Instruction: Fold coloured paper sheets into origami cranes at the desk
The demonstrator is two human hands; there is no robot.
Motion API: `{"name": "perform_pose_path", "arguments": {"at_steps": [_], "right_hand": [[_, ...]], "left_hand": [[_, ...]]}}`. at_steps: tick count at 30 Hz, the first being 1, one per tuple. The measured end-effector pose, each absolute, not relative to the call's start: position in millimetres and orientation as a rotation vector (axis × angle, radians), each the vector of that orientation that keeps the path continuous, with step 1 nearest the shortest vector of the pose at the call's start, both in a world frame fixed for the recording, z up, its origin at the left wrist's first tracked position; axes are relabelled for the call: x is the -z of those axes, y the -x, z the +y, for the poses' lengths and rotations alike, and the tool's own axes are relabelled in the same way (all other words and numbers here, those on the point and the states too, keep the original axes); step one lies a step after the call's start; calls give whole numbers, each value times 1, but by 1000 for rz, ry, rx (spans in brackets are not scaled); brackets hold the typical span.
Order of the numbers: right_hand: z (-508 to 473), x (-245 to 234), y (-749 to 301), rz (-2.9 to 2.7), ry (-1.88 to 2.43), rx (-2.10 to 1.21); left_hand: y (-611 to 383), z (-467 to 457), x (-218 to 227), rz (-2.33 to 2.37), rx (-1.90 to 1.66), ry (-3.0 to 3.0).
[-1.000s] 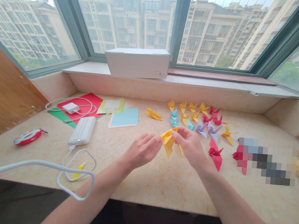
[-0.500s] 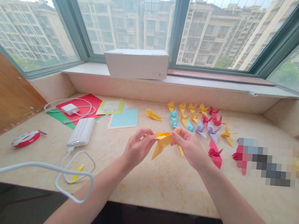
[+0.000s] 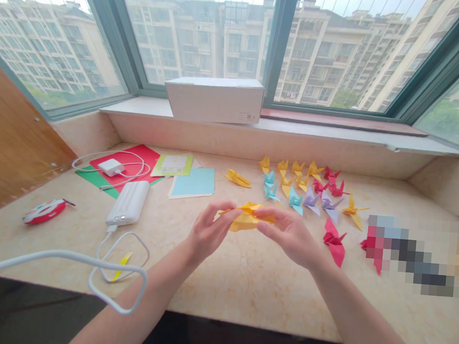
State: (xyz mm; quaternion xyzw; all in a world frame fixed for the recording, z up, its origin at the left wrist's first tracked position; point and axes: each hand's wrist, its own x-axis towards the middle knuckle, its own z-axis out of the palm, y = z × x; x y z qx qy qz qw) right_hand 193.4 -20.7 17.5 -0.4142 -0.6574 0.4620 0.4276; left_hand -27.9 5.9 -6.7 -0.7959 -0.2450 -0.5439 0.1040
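Note:
Above the counter, a yellow origami crane (image 3: 244,222) is held between both hands. My left hand (image 3: 209,227) pinches its left end between thumb and fingers. On the other side, my right hand (image 3: 291,234) grips the right part with thumb and fingertips, which cover some of the paper. Just beyond my hands lies a narrow folded yellow paper piece (image 3: 238,178). Rows of finished cranes stand behind and right of my right hand, among them a turquoise crane (image 3: 295,200), a lilac crane (image 3: 312,201) and a red crane (image 3: 334,243).
To the left lie blue paper sheets (image 3: 192,183), red paper (image 3: 135,156), a white power bank (image 3: 128,202) with cables, a charger (image 3: 111,167) and a red-white tool (image 3: 45,211). A white box (image 3: 215,102) sits on the window ledge. A blurred patch covers items at right.
The yellow crane has turned; its pointed flap that hung down is now raised and flatter. My right fingers have shifted over its right part. The view has moved slightly.

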Motion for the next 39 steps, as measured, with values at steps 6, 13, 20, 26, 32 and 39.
{"name": "perform_pose_path", "arguments": {"at_steps": [6,13,20,26,32,39], "right_hand": [[-23,-22,-190,-1734,1110,-1036],[-26,-24,-188,-1748,968,-904],[-27,-16,-183,-1671,1016,-676],[-23,-3,-180,-1495,1166,-704],[-20,-2,-182,-1387,1023,-948],[-22,-8,-181,-1334,893,-1101]], "left_hand": [[27,8,10,-716,1592,2459],[25,9,6,-726,1603,2571],[19,8,12,-909,1763,2584],[7,8,20,-1101,1879,2884],[3,6,8,-1338,2149,3063],[6,5,-4,-1618,2574,2968]]}}
